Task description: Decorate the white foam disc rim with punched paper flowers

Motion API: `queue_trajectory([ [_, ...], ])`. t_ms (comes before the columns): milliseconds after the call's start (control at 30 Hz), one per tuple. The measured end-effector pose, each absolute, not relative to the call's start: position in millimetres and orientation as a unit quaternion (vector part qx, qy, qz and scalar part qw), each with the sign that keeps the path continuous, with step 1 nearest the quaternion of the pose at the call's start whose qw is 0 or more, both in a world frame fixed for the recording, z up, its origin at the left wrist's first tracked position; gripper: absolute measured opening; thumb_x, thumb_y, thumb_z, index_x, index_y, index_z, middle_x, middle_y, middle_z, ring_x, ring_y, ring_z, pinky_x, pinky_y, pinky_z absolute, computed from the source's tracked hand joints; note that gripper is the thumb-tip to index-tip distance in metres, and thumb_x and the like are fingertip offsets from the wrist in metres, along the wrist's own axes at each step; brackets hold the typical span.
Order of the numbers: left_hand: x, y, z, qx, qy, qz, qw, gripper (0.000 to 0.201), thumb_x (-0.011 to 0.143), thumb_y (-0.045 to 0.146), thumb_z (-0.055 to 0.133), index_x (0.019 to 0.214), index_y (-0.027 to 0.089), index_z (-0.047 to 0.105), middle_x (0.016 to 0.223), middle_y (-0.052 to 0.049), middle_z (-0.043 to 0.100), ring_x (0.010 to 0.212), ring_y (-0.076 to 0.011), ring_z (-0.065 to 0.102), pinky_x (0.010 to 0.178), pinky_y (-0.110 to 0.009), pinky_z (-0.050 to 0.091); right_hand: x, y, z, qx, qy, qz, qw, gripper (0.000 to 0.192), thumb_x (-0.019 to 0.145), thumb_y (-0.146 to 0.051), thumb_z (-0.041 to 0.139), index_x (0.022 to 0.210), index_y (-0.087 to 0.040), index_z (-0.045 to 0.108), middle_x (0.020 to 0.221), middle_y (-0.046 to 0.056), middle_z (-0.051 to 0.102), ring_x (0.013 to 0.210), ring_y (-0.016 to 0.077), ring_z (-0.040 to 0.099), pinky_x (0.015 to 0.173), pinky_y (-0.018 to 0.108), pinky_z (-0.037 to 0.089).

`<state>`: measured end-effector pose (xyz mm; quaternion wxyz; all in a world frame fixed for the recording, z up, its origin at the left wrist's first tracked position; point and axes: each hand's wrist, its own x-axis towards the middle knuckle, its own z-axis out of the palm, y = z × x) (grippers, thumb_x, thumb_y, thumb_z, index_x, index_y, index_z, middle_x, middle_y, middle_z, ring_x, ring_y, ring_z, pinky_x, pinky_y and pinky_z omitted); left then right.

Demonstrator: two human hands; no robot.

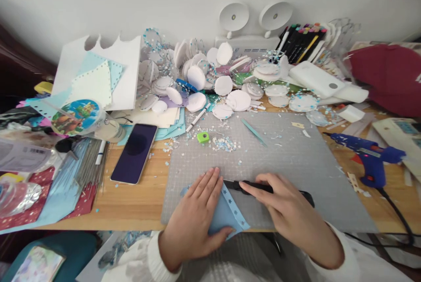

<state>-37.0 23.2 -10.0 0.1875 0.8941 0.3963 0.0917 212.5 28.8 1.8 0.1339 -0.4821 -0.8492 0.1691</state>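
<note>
Blue paper with star-shaped holes along one folded edge lies at the front of the grey cutting mat, its near corner reaching the table edge. My left hand rests flat on the paper, fingers stretched out, covering much of it. My right hand grips a black utility knife, index finger laid along its top. The knife's blade end is at the paper's upper right edge; whether it touches is too small to tell. Farther back on the mat are a lime-green craft punch and teal tweezers.
A blue glue gun with its cord lies at the right. To the left are a phone and a bundle of wires. Many white paper discs pile up behind the mat. Paper bits are scattered near the punch.
</note>
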Motion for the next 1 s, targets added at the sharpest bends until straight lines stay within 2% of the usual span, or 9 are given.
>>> queue_trajectory([
  [333,-37,23,-8,0.896,0.392,0.089,0.187,0.089,0.084,0.056,0.051,0.149,0.008,0.012,0.156,-0.016,0.008,0.144,-0.0329,0.011,0.114,-0.05,0.027,205,32,-1,-0.489,-0.843,0.179,0.131,0.064,0.083,0.002,0.037,0.136,-0.034,0.046,0.101,0.008,0.05,0.094,0.0214,0.049,0.082,0.042,0.048],
  [467,-38,23,-6,0.903,0.38,0.083,0.182,0.085,0.085,0.053,0.05,0.148,0.006,0.016,0.156,-0.017,0.009,0.144,-0.0311,0.01,0.116,-0.048,0.023,195,45,-6,-0.509,-0.836,0.131,0.155,0.061,0.084,0.001,0.037,0.134,-0.031,0.05,0.098,0.01,0.05,0.093,0.0235,0.049,0.081,0.044,0.048],
  [600,-38,23,-5,0.904,0.379,0.091,0.178,0.084,0.083,0.051,0.053,0.146,0.006,0.02,0.155,-0.017,0.014,0.144,-0.031,0.013,0.115,-0.048,0.026,200,49,-8,-0.499,-0.84,0.129,0.169,0.056,0.087,-0.003,0.038,0.134,-0.03,0.049,0.1,0.009,0.051,0.095,0.0224,0.051,0.083,0.041,0.048],
  [700,-39,23,-6,0.908,0.364,0.109,0.175,0.072,0.084,0.039,0.055,0.143,0.007,0.029,0.152,-0.018,0.025,0.142,-0.0304,0.02,0.112,-0.048,0.033,226,41,-9,-0.527,-0.819,0.094,0.207,0.051,0.09,-0.01,0.041,0.136,-0.031,0.047,0.106,0.009,0.052,0.097,0.0222,0.053,0.084,0.039,0.047],
  [800,-40,22,-10,0.918,0.334,0.142,0.162,0.05,0.085,0.022,0.052,0.132,0.006,0.045,0.142,-0.019,0.043,0.135,-0.0301,0.036,0.107,-0.046,0.041,262,34,-11,-0.589,-0.771,-0.009,0.244,0.046,0.089,-0.016,0.047,0.134,-0.027,0.05,0.104,0.01,0.054,0.093,0.0246,0.055,0.085,0.043,0.044],
  [900,-43,20,-14,0.916,0.323,0.201,0.128,0.033,0.086,0.007,0.044,0.118,0.007,0.055,0.127,-0.018,0.059,0.123,-0.028,0.05,0.099,-0.042,0.048,290,37,-14,-0.623,-0.746,-0.089,0.217,0.04,0.089,-0.018,0.05,0.128,-0.024,0.056,0.098,0.012,0.057,0.087,0.0261,0.057,0.082,0.043,0.045],
  [1000,-45,18,-17,0.888,0.341,0.267,0.154,0.032,0.087,0.002,0.039,0.111,0.009,0.058,0.12,-0.015,0.063,0.118,-0.0243,0.055,0.096,-0.038,0.05,297,41,-15,-0.631,-0.746,-0.111,0.179,0.036,0.09,-0.018,0.048,0.123,-0.019,0.06,0.1,0.015,0.058,0.09,0.0286,0.058,0.083,0.044,0.045],
])
